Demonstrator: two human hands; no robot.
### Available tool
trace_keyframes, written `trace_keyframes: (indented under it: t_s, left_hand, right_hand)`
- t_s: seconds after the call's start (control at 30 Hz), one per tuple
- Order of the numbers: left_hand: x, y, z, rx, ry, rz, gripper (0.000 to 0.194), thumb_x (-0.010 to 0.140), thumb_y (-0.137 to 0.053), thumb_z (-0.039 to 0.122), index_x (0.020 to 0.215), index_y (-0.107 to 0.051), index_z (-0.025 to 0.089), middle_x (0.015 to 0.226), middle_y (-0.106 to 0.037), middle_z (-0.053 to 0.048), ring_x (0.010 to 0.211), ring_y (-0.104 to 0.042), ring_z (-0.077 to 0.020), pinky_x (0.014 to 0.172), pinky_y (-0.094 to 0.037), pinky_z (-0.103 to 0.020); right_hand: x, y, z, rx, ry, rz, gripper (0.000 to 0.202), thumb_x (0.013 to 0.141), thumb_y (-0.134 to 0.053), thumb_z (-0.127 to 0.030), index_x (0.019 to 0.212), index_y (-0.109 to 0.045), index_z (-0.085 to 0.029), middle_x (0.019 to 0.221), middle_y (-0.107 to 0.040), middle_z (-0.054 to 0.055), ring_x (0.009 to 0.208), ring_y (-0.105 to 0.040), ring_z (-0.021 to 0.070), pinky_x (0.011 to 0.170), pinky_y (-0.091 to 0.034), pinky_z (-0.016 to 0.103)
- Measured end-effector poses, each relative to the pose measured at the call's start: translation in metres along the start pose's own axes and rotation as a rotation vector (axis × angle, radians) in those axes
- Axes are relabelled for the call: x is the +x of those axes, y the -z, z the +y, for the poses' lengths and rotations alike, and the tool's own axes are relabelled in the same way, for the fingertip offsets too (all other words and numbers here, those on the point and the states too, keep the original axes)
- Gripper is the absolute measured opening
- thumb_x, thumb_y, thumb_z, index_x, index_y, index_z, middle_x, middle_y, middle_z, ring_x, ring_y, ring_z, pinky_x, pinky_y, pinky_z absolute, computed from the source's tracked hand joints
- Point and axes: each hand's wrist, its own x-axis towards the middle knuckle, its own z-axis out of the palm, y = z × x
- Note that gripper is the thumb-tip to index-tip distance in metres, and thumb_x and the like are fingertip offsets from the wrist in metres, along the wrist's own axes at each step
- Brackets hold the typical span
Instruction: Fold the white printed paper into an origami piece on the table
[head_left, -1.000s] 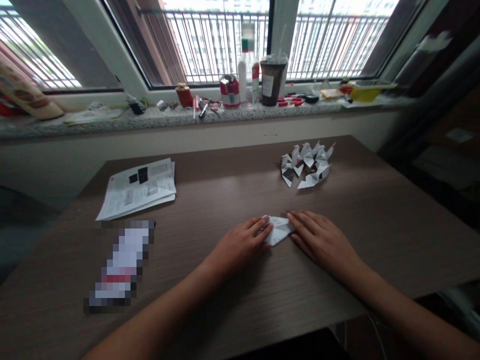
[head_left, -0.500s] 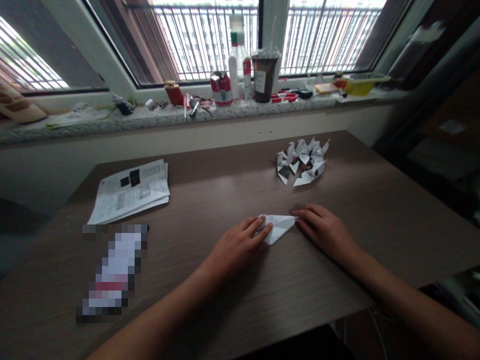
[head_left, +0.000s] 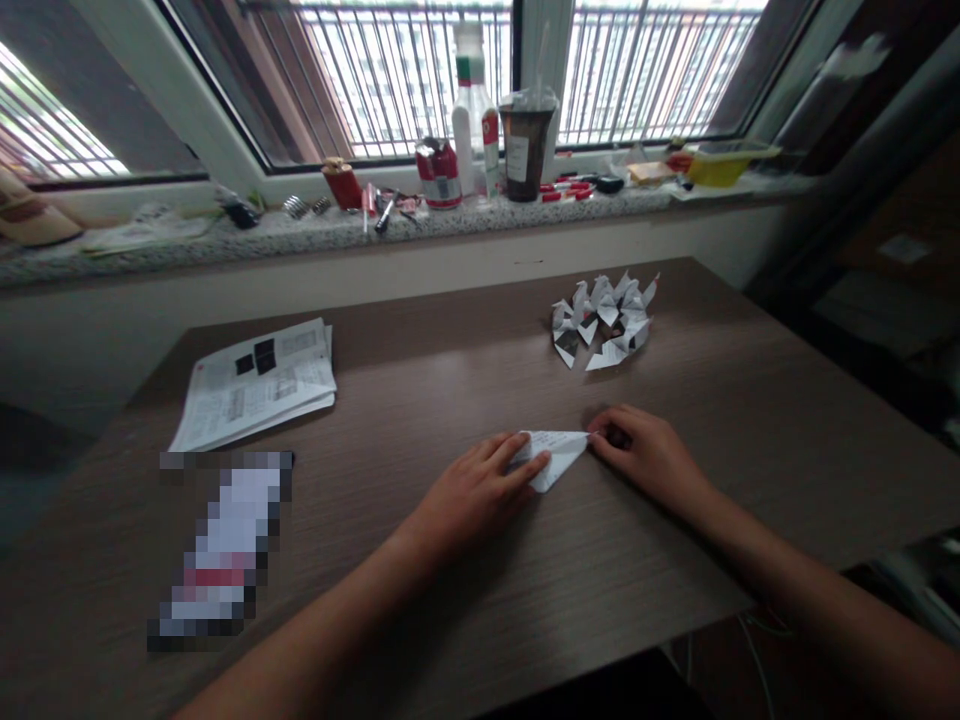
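Note:
A small piece of folded printed paper, narrowing to a point at its right end, lies on the brown table. My left hand rests over its left part, pressing it down with thumb and fingers stretched apart. At the pointed tip, my right hand has thumb and forefinger pinched together on the paper, the other fingers curled. Behind the hands stands a cluster of several folded paper birds, white with printed dark patches.
A stack of printed sheets lies at the left, with a blurred-out oblong item nearer me. On the granite windowsill stand a red can, a dark cup with a straw, bottles, red pens and a yellow container.
My right hand's fingers have gone from stretched out flat by the tip to a curled pinch on it. My left hand keeps its place on the paper.

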Motion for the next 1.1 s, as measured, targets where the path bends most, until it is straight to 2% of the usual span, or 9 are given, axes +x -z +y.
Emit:
trace_keyframes:
  t_s: [0.2, 0.63, 0.87, 1.1]
  left_hand:
    - [0.0, 0.0, 0.001, -0.018, 0.008, -0.007, 0.048, 0.105, -0.053, 0.032, 0.152, -0.044, 0.028, 0.153, -0.046, -0.014, 0.136, -0.049, -0.0301, 0.109, -0.05, -0.049]
    - [0.0, 0.001, 0.004, -0.053, 0.013, 0.0, 0.047, 0.105, -0.052, 0.031, 0.151, -0.045, 0.028, 0.151, -0.047, -0.013, 0.135, -0.049, -0.0301, 0.109, -0.051, -0.05]
    - [0.0, -0.001, 0.008, -0.048, 0.059, 0.002, 0.047, 0.104, -0.054, 0.033, 0.15, -0.048, 0.026, 0.15, -0.048, -0.015, 0.136, -0.048, -0.0324, 0.106, -0.053, -0.051]
    - [0.001, 0.003, 0.012, -0.071, 0.079, 0.007, 0.044, 0.104, -0.054, 0.031, 0.148, -0.05, 0.027, 0.149, -0.05, -0.013, 0.135, -0.048, -0.0314, 0.107, -0.052, -0.052]
  right_hand:
    - [0.006, -0.004, 0.001, -0.045, -0.049, 0.012, 0.006, 0.089, -0.065, -0.024, 0.085, -0.067, -0.021, 0.083, -0.068, 0.005, 0.075, -0.063, 0.0203, 0.067, -0.047, 0.032]
    - [0.014, -0.011, 0.008, -0.14, -0.028, 0.007, 0.006, 0.088, -0.063, -0.022, 0.084, -0.068, -0.022, 0.087, -0.067, 0.006, 0.082, -0.063, 0.0233, 0.075, -0.049, 0.037]
    - [0.013, -0.015, 0.009, -0.227, -0.04, 0.069, 0.011, 0.089, -0.064, -0.025, 0.079, -0.066, -0.021, 0.086, -0.066, 0.007, 0.08, -0.061, 0.0248, 0.073, -0.046, 0.037]
    - [0.014, -0.017, 0.011, -0.23, -0.025, 0.101, 0.009, 0.091, -0.061, -0.025, 0.084, -0.066, -0.021, 0.088, -0.064, 0.007, 0.082, -0.062, 0.0245, 0.074, -0.048, 0.037]
